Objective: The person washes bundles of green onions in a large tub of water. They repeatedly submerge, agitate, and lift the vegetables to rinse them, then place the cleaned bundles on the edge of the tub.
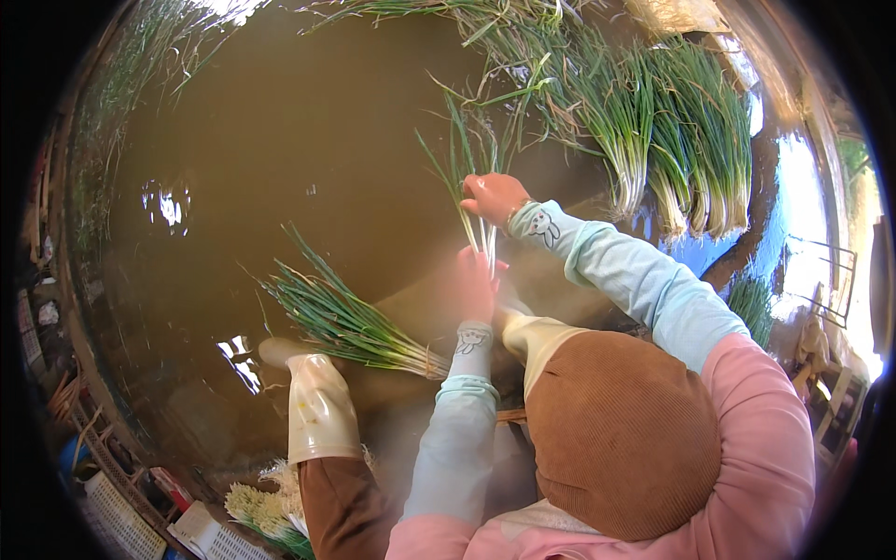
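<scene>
A small bunch of green onions (481, 234) stands upright in front of me, its leaves pointing away over muddy water. My left hand (477, 283) is closed around the white stems low down, partly blurred. Higher up, where white turns to green, my right hand (494, 199) has its fingers bent around the same stems. A thicker bundle of green onions (350, 318) lies left of my left forearm, its root end close to the sleeve. Several upright bundles of green onions (700, 154) are at the upper right, roots towards me.
Brown water (280, 140) fills a wide basin. Loose onion leaves (511, 35) float along the top, more at the upper left. A rubber boot (322, 406) is in the water at lower left. Behind it are bundles with pale roots (262, 507) and plastic crates (129, 518). A wire rack (833, 280) stands at right.
</scene>
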Tool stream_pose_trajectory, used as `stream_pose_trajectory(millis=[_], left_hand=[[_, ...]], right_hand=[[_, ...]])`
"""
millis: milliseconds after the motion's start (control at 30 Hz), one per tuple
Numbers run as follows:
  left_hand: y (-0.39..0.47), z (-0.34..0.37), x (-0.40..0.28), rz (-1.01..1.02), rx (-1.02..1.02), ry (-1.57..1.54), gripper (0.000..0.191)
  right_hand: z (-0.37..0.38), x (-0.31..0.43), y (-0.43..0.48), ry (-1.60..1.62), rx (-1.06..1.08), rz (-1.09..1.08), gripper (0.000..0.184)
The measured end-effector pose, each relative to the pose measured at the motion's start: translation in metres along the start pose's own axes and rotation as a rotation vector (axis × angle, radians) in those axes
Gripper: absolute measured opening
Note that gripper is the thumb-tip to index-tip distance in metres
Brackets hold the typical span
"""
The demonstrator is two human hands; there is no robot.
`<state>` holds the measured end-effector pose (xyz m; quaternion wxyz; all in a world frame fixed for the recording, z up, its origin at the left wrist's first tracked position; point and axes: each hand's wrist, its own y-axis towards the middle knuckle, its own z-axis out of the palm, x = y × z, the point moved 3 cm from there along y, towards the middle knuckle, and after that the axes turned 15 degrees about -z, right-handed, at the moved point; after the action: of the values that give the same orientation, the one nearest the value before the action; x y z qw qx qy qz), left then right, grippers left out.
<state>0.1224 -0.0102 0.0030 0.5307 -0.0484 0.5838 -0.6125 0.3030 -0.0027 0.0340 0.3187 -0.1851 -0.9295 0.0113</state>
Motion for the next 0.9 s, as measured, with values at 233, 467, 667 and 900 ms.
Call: stream_pose_trajectory(millis=[233,467,667,900], left_hand=[[0.001,-0.002,0.000,-0.007,-0.014,0.067,0.020],[-0.001,0.000,-0.002,-0.033,-0.032,0.018,0.021],[0.011,-0.010,0.009,0.181,-0.119,0.283,0.021],[0.011,-0.008,0.012,0.088,-0.050,0.144,0.021]], right_hand=[[0.002,0.007,0.000,-0.240,0.062,-0.089,0.020],[0.009,0.015,-0.012,-0.544,0.003,-0.524,0.010],[-0.031,-0.020,0.004,-0.584,-0.312,-0.047,0.013],[-0.008,0.003,0.004,0.119,-0.071,-0.171,0.015]])
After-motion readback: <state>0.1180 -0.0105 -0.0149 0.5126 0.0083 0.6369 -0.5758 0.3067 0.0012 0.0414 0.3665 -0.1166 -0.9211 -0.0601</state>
